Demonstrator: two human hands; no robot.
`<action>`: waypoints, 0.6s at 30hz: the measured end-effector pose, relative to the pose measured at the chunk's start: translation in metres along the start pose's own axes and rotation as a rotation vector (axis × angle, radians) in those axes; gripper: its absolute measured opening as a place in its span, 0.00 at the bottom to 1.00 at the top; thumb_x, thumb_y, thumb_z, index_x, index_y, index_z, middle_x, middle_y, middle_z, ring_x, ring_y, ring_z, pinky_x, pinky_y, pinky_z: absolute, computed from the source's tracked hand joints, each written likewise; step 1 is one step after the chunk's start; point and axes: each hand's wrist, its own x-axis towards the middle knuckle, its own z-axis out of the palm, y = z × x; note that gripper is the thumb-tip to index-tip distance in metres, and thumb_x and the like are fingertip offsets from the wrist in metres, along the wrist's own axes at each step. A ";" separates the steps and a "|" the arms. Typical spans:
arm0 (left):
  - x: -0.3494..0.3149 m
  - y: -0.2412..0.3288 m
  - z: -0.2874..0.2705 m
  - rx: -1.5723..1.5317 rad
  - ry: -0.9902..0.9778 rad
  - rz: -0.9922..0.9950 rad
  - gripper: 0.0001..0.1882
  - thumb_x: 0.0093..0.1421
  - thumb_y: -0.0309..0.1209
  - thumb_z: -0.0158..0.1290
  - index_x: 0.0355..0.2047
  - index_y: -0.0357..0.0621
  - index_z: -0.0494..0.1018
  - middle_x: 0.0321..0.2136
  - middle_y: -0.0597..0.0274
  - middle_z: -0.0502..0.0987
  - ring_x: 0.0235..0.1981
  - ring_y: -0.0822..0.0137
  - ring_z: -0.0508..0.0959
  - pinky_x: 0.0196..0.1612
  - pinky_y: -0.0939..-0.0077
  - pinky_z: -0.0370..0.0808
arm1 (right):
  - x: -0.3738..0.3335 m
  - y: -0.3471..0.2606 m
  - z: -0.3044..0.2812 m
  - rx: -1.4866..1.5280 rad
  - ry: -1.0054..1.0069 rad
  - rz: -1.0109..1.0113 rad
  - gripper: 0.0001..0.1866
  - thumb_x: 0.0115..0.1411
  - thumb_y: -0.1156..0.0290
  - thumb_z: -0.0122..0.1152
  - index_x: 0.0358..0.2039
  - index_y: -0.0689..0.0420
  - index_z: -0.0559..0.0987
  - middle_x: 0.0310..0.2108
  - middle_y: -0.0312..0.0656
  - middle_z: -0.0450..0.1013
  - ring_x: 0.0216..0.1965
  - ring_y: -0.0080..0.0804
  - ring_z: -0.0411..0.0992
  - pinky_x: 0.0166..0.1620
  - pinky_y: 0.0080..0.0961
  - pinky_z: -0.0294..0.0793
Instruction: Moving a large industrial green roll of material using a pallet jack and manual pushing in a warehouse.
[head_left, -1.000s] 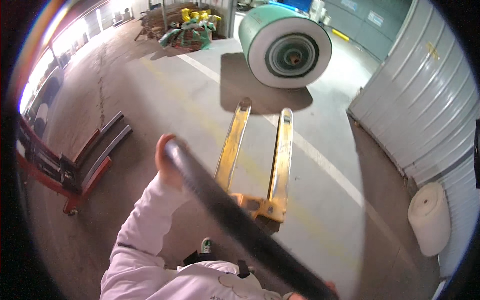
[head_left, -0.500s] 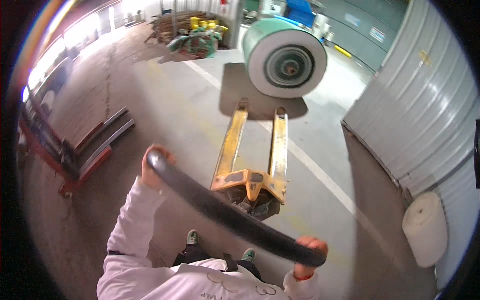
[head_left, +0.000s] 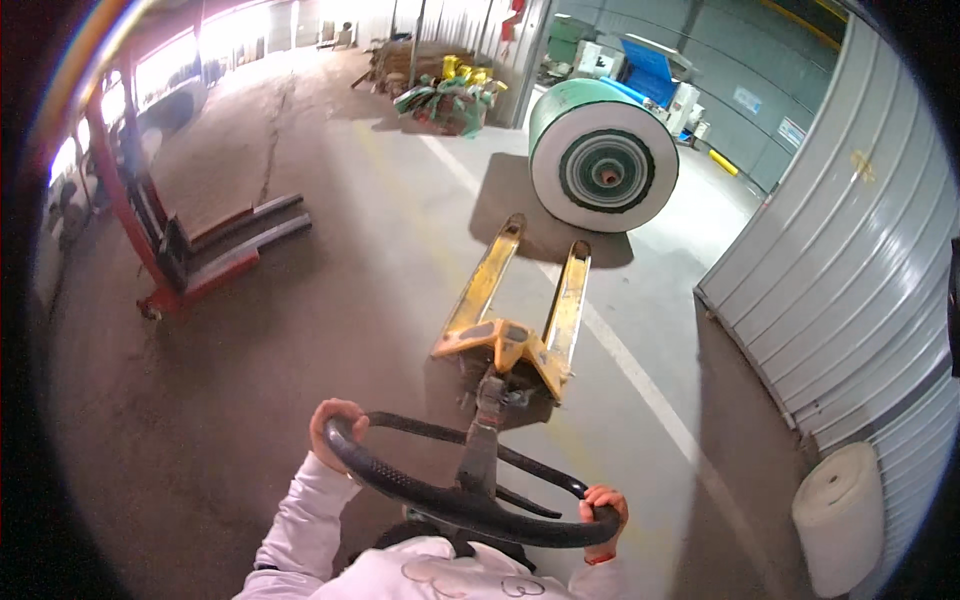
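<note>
Both of my hands hold the black looped handle (head_left: 440, 507) of a yellow pallet jack (head_left: 511, 343). My left hand (head_left: 337, 428) is wrapped round the handle's left end, and my right hand (head_left: 604, 515) grips its right end. A small lever (head_left: 527, 502) sticks out inside the loop. From the jack's base two yellow forks (head_left: 567, 300) point away from me. Their tips lie low at the floor, just short of a huge green-and-white roll (head_left: 655, 165) with a dark ringed core facing me.
At the left stands a red stacker (head_left: 145, 230) with two low forks. A ribbed metal wall (head_left: 850, 250) runs down the right, with an upright off-white roll (head_left: 838, 520) against it. Bundles under green netting (head_left: 447, 103) lie at the back. A white line (head_left: 640, 375) crosses the floor.
The handle has tilted down toward me, so its loop and shaft now show. The jack's body has turned slightly relative to my view, and the big roll appears lower and further right.
</note>
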 end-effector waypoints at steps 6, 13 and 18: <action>-0.020 -0.031 0.074 0.402 0.092 0.316 0.14 0.40 0.14 0.55 0.24 0.42 0.64 0.19 0.65 0.68 0.22 0.74 0.69 0.24 0.81 0.67 | 0.101 0.000 -0.045 0.189 0.054 0.106 0.13 0.41 0.84 0.55 0.24 0.55 0.62 0.20 0.37 0.64 0.25 0.29 0.64 0.33 0.27 0.66; 0.029 -0.054 0.203 0.769 0.042 0.503 0.16 0.40 0.21 0.58 0.29 0.42 0.64 0.23 0.64 0.66 0.23 0.73 0.67 0.26 0.84 0.64 | 0.301 0.048 -0.050 0.191 0.298 0.312 0.08 0.49 0.73 0.53 0.28 0.55 0.64 0.22 0.34 0.63 0.26 0.23 0.63 0.31 0.23 0.64; 0.076 -0.060 0.245 0.967 0.244 0.694 0.17 0.34 0.19 0.54 0.27 0.41 0.63 0.21 0.62 0.66 0.22 0.70 0.67 0.27 0.80 0.64 | 0.369 0.042 -0.008 0.102 0.402 0.210 0.11 0.50 0.73 0.52 0.34 0.58 0.65 0.24 0.35 0.66 0.20 0.21 0.62 0.24 0.19 0.63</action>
